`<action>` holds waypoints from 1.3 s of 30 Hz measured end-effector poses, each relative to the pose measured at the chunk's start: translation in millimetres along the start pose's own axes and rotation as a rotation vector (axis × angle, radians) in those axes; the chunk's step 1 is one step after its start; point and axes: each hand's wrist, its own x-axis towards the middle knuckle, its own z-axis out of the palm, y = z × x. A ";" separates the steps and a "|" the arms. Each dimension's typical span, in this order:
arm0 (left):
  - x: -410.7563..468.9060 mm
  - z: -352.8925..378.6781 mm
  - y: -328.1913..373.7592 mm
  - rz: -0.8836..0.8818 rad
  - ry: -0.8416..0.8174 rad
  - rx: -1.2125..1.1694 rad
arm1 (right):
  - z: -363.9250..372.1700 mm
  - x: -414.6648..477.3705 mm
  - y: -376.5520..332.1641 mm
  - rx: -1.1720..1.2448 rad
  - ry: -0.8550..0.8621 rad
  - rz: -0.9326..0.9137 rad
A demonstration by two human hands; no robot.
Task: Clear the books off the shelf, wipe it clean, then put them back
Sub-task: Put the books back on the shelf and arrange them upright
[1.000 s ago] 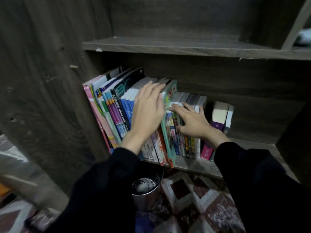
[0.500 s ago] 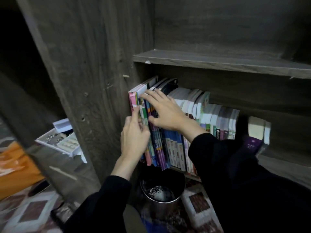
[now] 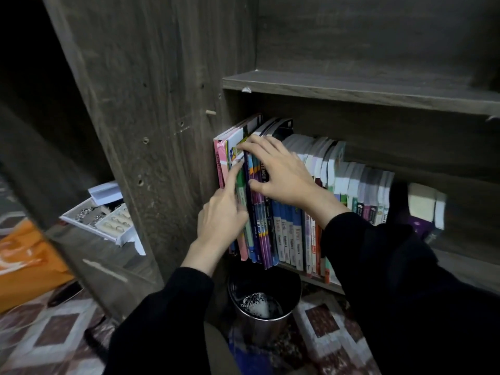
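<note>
A row of upright books point(image 3: 292, 228) stands on a dark wooden shelf point(image 3: 465, 269), packed against the left side panel point(image 3: 162, 117). My right hand point(image 3: 281, 174) lies over the tops and spines of the leftmost books, fingers spread, thumb pressed on a purple science book point(image 3: 261, 212). My left hand point(image 3: 221, 215) presses against the spines lower down, its index finger pushed between a pink book point(image 3: 219, 169) and a green one. Two pale books point(image 3: 424, 204) lean apart at the right end. Neither hand has lifted a book clear of the row.
A steel bucket point(image 3: 263, 307) stands on the patterned floor point(image 3: 54, 342) right under the shelf's front edge. An upper shelf board point(image 3: 351, 90) runs overhead. To the left, a white tray of small items point(image 3: 100, 220) rests on a low ledge beside something orange point(image 3: 27, 261).
Both hands have shifted from the middle of the row to its left end. In the last half second the left index finger pushed deeper between the leftmost books. My view has swung left.
</note>
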 end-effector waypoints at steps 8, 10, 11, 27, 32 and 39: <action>-35.5 15.7 -14.1 0.147 0.314 -0.139 | 3.4 0.9 1.9 0.048 0.007 0.003; -24.2 20.9 -11.8 0.103 0.283 -0.177 | 4.3 1.3 2.5 0.061 0.014 -0.003; -19.1 21.7 -8.7 0.077 0.256 -0.191 | 5.1 1.7 3.1 0.064 0.018 -0.004; -48.9 -18.6 22.0 -0.012 0.146 -0.239 | 3.8 1.8 4.5 0.098 -0.006 -0.011; -54.0 -79.7 56.7 0.005 0.008 0.034 | -0.3 7.3 4.6 0.239 -0.117 0.033; -82.9 -112.5 88.0 0.148 -0.275 0.113 | -16.0 -57.9 28.2 0.188 0.314 0.114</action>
